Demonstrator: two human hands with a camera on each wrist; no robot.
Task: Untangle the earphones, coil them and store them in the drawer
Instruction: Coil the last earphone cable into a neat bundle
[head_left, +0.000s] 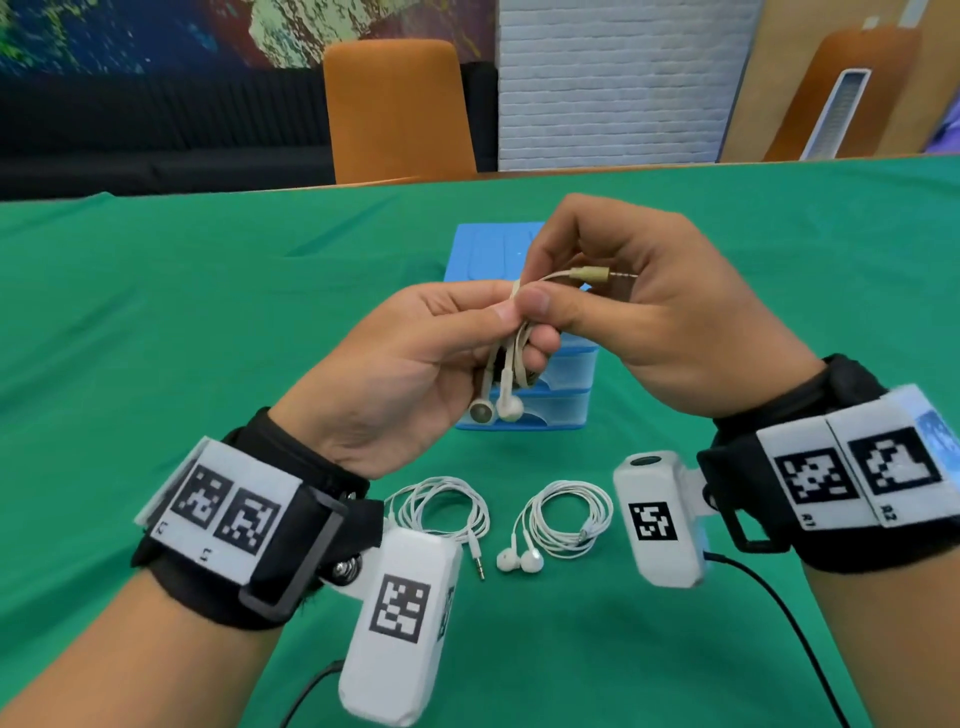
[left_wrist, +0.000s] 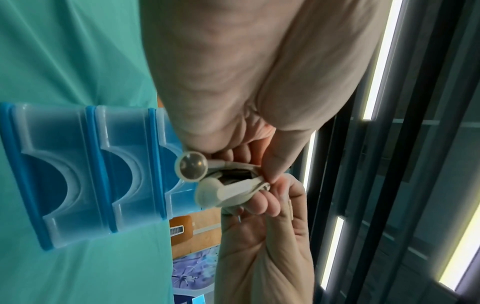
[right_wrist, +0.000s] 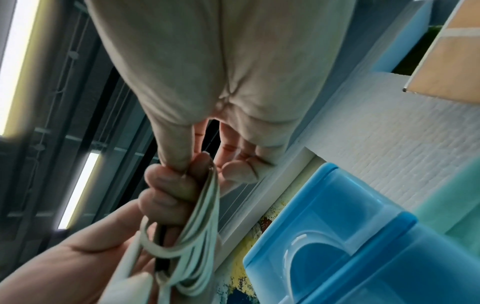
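Cream earphones (head_left: 511, 364) are coiled round the fingers of my left hand (head_left: 452, 343), whose thumb pins the loops; both earbuds (head_left: 496, 409) hang below the palm. My right hand (head_left: 535, 299) pinches the cable beside the left thumb, and the jack plug (head_left: 602, 274) sticks out to the right across its palm. The left wrist view shows the earbuds (left_wrist: 197, 174) close up, the right wrist view the cable loops (right_wrist: 197, 236) round the fingers. The blue drawer unit (head_left: 563, 379) stands on the table behind my hands, its drawers closed.
Two coiled white earphone sets lie on the green tablecloth (head_left: 156, 312) near me: one (head_left: 441, 512) at the left, one (head_left: 561, 519) at the right. An orange chair (head_left: 397, 109) stands behind the table's far edge. Black cables trail from the wrist cameras.
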